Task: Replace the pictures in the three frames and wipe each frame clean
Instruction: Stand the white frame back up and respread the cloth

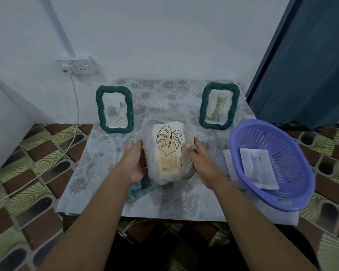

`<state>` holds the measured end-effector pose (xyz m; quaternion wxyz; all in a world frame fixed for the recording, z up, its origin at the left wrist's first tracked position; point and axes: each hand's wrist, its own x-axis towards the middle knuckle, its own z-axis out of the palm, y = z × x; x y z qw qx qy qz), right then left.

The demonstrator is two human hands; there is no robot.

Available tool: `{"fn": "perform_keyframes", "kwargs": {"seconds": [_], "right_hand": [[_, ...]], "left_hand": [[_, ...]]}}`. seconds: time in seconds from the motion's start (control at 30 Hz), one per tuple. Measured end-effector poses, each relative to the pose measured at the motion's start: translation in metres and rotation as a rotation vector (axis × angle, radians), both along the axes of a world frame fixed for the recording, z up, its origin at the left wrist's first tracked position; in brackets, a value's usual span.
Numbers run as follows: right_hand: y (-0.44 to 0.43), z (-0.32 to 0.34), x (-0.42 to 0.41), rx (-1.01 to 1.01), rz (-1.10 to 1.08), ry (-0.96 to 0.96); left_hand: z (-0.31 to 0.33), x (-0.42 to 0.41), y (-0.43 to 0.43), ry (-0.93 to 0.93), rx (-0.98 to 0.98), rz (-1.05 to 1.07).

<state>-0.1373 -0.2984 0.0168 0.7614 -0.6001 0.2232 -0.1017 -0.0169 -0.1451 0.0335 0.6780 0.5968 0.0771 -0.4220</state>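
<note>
Hands: left hand [134, 163] and right hand [200, 159] each grasp a side edge of one pale woven-rim picture frame [170, 179].
Held frame: between both hands, over the middle of the floral-covered table [98, 173], showing a line-drawn leaf picture [169, 149].
Cloth: crumpled blue-green cloth [139, 190] just beneath the frame, by the left wrist.
Behind: two dark green woven frames stand upright, rose frame [100, 110] left, cat frame [234, 106] right.
Right: purple slotted plastic basket [290, 153] holding a loose cat print [257, 169].
</note>
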Motion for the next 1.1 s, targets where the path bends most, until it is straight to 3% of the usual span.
{"fn": "perform_keyframes", "kwargs": {"seconds": [0.13, 0.43, 0.77, 1.1], "right_hand": [[-0.007, -0.008, 0.017, -0.127, 0.011, -0.013], [-0.037, -0.022, 0.080, -0.279, -0.049, 0.045], [-0.073, -0.036, 0.135, -0.205, -0.090, 0.043], [-0.080, -0.050, 0.155, -0.265, -0.088, 0.063]], "left_hand": [[-0.006, 0.019, -0.017, 0.035, -0.077, -0.015], [-0.013, 0.082, -0.064, -0.141, 0.025, 0.137], [-0.030, 0.146, -0.116, -0.219, 0.082, 0.089], [-0.052, 0.181, -0.133, -0.258, 0.108, 0.121]]}}
